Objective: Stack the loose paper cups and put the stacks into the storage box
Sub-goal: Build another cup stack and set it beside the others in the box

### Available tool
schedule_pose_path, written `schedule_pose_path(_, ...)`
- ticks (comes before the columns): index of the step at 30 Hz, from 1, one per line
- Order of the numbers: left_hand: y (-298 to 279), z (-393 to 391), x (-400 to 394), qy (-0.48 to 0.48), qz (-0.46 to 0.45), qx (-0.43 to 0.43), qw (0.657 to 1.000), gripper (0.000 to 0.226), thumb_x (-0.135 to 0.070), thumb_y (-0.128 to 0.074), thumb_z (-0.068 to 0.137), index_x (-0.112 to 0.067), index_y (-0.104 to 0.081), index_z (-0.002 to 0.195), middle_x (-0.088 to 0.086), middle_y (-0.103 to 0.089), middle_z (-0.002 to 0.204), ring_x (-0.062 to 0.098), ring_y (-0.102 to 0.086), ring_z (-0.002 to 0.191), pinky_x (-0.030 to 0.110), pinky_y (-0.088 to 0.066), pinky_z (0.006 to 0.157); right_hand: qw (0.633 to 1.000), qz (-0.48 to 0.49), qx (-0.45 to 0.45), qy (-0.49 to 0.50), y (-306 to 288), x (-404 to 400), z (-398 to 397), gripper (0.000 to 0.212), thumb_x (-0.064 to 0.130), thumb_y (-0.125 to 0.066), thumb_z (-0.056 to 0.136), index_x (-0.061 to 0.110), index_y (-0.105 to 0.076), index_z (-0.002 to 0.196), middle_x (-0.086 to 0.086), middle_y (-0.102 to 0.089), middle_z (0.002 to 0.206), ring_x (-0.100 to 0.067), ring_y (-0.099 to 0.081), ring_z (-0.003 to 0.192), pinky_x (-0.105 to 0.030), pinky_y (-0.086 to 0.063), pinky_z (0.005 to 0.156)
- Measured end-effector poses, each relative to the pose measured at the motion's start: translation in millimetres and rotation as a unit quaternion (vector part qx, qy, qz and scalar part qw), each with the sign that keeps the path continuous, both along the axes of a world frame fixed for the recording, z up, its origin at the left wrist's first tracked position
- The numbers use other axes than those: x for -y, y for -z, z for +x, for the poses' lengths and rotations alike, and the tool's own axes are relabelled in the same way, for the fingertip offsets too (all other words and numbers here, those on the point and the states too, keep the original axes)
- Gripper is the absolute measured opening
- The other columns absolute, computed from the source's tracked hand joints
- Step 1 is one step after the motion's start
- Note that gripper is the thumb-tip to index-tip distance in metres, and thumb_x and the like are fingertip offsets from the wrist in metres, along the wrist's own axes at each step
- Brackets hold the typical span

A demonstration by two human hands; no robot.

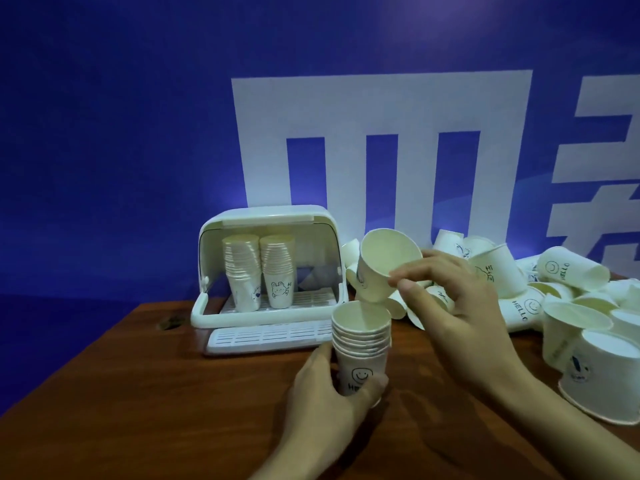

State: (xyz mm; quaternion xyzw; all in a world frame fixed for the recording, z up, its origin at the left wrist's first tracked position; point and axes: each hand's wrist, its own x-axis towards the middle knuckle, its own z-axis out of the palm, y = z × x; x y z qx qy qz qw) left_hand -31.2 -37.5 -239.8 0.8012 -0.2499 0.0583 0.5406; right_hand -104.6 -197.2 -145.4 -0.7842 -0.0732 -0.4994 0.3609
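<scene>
My left hand (325,389) grips the base of an upright stack of white paper cups (360,344) with a smiley print, standing on the wooden table. My right hand (450,299) holds a single paper cup (384,265) by its rim, tilted, its bottom just above the stack's open top. The white storage box (266,216) stands behind, its lid raised, with two tall cup stacks (259,271) inside on the left. A pile of loose cups (568,306) lies to the right.
The box's slotted drip tray (266,336) sticks out in front of the box. The brown table (156,393) runs to its left edge near the lower left. A blue wall with white shapes stands right behind the box and the cups.
</scene>
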Motion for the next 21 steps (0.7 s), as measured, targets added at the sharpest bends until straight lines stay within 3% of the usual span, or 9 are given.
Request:
schedule_pose_path(4, 1, 1, 1, 0.0, -0.008, 0.0, 1.0, 0.055, -0.064, -0.079, 0.063, -0.04, -0.067, 0.111, -0.021, -0.075, 0.102, -0.003, -0.07, 0.092, 0.034, -0.06, 0.085, 0.999, 0.029, -0.024, -0.03, 1, -9, -4, 0.014, 0.023, -0.062, 0.085, 0.025, -0.076, 0.086, 0.017, -0.073, 0.092, -0.009, -0.063, 0.104, -0.012, -0.041, 0.085)
schedule_pose_path(8, 2, 0, 2, -0.002, -0.012, 0.006, 1.0, 0.051, -0.064, -0.079, 0.065, -0.039, -0.067, 0.109, -0.021, -0.075, 0.098, -0.003, -0.07, 0.089, 0.033, -0.059, 0.082, 0.999, -0.011, -0.033, -0.027, -1, -12, -4, 0.015, 0.024, -0.064, 0.083, 0.028, -0.075, 0.094, 0.018, -0.073, 0.099, -0.008, -0.065, 0.107, -0.013, -0.042, 0.087)
schedule_pose_path(13, 2, 0, 3, -0.011, -0.018, 0.019, 1.0, 0.056, -0.068, -0.074, 0.062, -0.039, -0.068, 0.11, -0.02, -0.075, 0.098, -0.004, -0.069, 0.09, 0.029, -0.058, 0.081, 0.987, -0.158, -0.024, 0.007, 10, -15, 0, 0.034, 0.026, -0.067, 0.077, 0.022, -0.072, 0.111, 0.017, -0.066, 0.119, -0.01, -0.059, 0.119, -0.045, -0.048, 0.095)
schedule_pose_path(17, 0, -3, 3, -0.014, -0.016, 0.018, 1.0, 0.055, -0.068, -0.072, 0.062, -0.042, -0.067, 0.11, -0.021, -0.075, 0.098, -0.005, -0.068, 0.091, 0.025, -0.056, 0.08, 0.982, -0.182, -0.042, 0.035, 14, -13, 3, 0.051, 0.036, -0.062, 0.077, 0.023, -0.068, 0.126, 0.015, -0.058, 0.136, -0.018, -0.052, 0.129, -0.054, -0.044, 0.098)
schedule_pose_path(21, -3, -7, 2, -0.001, -0.01, 0.02, 1.0, 0.057, -0.067, -0.073, 0.06, -0.047, -0.064, 0.113, -0.022, -0.075, 0.098, -0.005, -0.069, 0.092, 0.027, -0.058, 0.081, 0.981, -0.171, -0.085, 0.038, 16, -14, 8, 0.034, 0.044, -0.057, 0.077, 0.033, -0.075, 0.103, 0.014, -0.053, 0.145, -0.015, -0.042, 0.137, -0.05, -0.037, 0.103)
